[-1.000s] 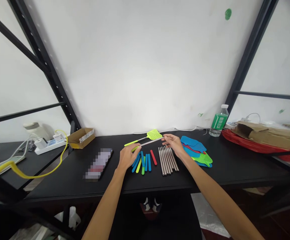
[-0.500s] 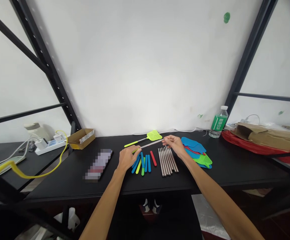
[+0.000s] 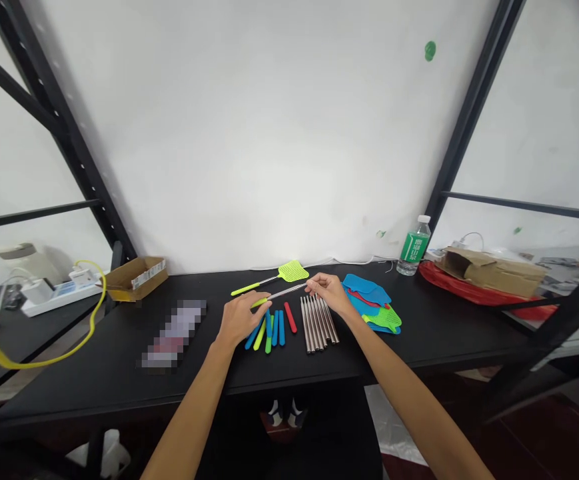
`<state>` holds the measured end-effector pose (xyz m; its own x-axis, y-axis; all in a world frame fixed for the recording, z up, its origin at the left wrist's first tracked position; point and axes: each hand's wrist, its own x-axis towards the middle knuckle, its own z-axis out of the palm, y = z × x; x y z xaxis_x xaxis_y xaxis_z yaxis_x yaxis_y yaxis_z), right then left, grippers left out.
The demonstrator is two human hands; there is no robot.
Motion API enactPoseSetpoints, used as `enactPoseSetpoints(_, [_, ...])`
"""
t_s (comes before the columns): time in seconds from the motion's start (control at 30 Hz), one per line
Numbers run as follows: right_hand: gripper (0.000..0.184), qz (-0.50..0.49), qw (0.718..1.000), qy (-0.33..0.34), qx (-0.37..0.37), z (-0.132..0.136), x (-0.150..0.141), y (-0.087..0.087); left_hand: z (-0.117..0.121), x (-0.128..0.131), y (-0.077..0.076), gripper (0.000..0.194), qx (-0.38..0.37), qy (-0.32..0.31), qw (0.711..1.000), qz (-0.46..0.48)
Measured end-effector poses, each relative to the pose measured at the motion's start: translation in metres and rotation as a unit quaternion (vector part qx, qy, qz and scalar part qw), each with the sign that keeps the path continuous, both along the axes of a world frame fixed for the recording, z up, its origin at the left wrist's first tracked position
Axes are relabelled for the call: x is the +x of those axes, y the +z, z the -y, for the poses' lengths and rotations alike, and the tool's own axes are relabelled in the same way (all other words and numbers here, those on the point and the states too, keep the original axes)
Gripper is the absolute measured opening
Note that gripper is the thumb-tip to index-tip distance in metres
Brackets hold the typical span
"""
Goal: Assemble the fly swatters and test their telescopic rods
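My left hand (image 3: 239, 317) is closed around a yellow-green handle (image 3: 260, 302), mostly hidden by the fingers. A thin silver metal rod (image 3: 288, 291) extends from that handle to my right hand (image 3: 326, 292), whose fingertips pinch its far end. Behind them lies a yellow-green fly swatter (image 3: 293, 271) with its handle to the left. Below the held rod are several loose handles, among them a blue one (image 3: 282, 328) and a red one (image 3: 290, 318). A row of metal rods (image 3: 314, 327) sits under my right hand. Right of it, fly swatter heads (image 3: 372, 291) in blue, red and green overlap.
On the black table (image 3: 209, 373) a phone with a blurred screen (image 3: 176, 333) lies at left, near an open cardboard box (image 3: 136, 280). A water bottle (image 3: 414, 247) stands at back right, beside torn cardboard (image 3: 492, 270) on red plastic. A yellow cable (image 3: 100, 313) loops at left.
The view has turned to the right, so everything appears further left. Both hands keep hold of the handle and rod, with only small finger shifts.
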<state>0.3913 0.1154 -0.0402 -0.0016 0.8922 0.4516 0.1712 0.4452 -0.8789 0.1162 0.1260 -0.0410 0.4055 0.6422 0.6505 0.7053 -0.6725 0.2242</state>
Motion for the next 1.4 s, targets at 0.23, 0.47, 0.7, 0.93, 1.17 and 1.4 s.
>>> enactPoseSetpoints(0.23, [0.036, 0.043, 0.999, 0.011, 0.024, 0.003, 0.0, 0.001, 0.0, 0.0, -0.002, 0.032, 0.018, 0.001, 1.0, 0.006])
enactPoseSetpoints(0.47, [0.037, 0.075, 0.996, 0.034, 0.024, 0.008, -0.006, 0.003, 0.003, 0.003, 0.001, 0.034, 0.008, 0.007, 1.0, -0.013])
enactPoseSetpoints(0.7, [0.039, 0.096, 0.994, 0.039, 0.023, 0.01, -0.008, 0.002, 0.003, 0.003, 0.002, 0.037, -0.002, 0.011, 1.0, -0.029])
enactPoseSetpoints(0.93, [0.035, 0.128, 0.991, 0.016, 0.04, 0.011, -0.008, 0.004, 0.006, 0.005, 0.006, 0.037, 0.008, 0.025, 0.998, -0.051])
enactPoseSetpoints(1.17, [0.03, 0.164, 0.98, -0.086, 0.069, 0.042, 0.016, 0.02, 0.006, 0.005, 0.006, 0.036, 0.014, 0.037, 0.999, -0.036])
enactPoseSetpoints(1.4, [0.02, 0.433, 0.872, -0.225, 0.039, 0.118, 0.077, 0.019, 0.0, 0.004, 0.001, 0.034, 0.023, 0.049, 0.998, 0.009])
